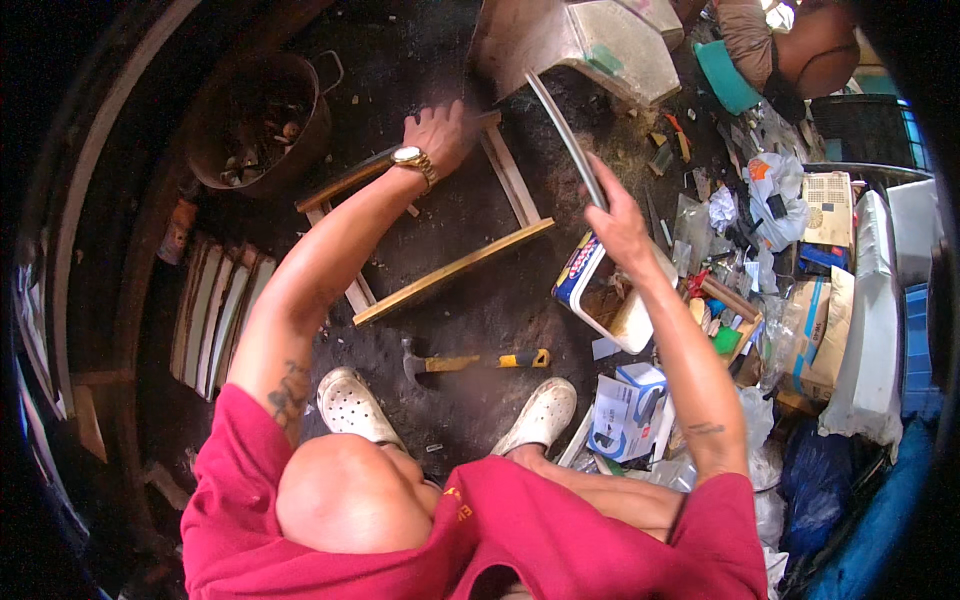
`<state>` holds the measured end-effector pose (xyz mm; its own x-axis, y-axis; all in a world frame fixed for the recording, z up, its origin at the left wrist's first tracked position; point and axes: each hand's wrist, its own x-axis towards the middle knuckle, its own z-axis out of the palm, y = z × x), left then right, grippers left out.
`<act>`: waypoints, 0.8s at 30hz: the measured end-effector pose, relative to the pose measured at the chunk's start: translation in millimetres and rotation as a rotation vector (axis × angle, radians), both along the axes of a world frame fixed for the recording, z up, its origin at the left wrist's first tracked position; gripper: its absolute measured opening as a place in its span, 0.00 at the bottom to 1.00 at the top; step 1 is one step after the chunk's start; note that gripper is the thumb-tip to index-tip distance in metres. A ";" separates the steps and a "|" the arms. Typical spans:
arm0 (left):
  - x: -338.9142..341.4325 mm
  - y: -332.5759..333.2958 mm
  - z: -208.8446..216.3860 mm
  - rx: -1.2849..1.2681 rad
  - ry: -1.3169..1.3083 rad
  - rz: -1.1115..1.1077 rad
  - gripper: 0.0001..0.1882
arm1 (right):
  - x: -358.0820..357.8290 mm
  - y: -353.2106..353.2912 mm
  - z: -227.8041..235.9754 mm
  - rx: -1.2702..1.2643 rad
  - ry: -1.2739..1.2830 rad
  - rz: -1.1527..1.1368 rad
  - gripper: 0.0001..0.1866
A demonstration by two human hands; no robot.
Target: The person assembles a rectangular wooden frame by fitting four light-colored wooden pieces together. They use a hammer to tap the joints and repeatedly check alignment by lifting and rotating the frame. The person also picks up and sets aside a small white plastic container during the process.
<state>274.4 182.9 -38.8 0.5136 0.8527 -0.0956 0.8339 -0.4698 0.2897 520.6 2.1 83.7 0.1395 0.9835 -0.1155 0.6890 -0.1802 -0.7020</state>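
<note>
A wooden frame (455,270) of light bars lies on the dark ground ahead of my feet. My left hand (440,137), with a gold watch on its wrist, is at the frame's far bar; its fingers curl over the bar, and their tips are hidden. Closed round the lower end of a long, thin grey strip (565,130), my right hand (620,220) is raised to the right of the frame. The strip slants up and away to the left; its exact kind is unclear. Between my shoes lies a hammer (440,364), in line with a yellow-and-black handle (525,358).
An open rectangular tin (580,275) stands below my right forearm. Plastic bags (775,200), boxes (630,415) and scraps crowd the right side. At far left are a large pot (262,125) and stacked boards (215,315). A pale block (625,55) stands beyond the strip.
</note>
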 end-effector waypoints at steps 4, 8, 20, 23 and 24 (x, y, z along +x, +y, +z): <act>2.7 22.0 5.7 -0.247 -0.081 0.041 0.24 | 40.5 -28.7 54.3 -0.078 -0.093 0.083 0.35; -19.6 -5.8 74.6 -0.094 -0.218 0.022 0.19 | 65.1 -62.1 79.9 -0.199 -0.168 -0.033 0.30; -92.6 -83.0 193.9 -0.020 -1.171 0.074 0.13 | 1.7 -28.5 153.3 -0.033 0.817 -0.046 0.26; -96.0 -90.3 175.1 -0.368 -1.097 0.197 0.19 | -6.5 -4.7 159.7 -0.078 0.750 -0.035 0.22; -96.4 -90.1 172.6 -0.339 -1.115 0.139 0.20 | -6.1 -0.1 159.9 -0.084 0.742 -0.034 0.22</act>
<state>178.0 92.8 133.8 0.3614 0.9252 0.1157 0.0776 -0.1535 0.9851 514.4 1.9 243.7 0.0261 0.9638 -0.2654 0.0326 -0.2662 -0.9634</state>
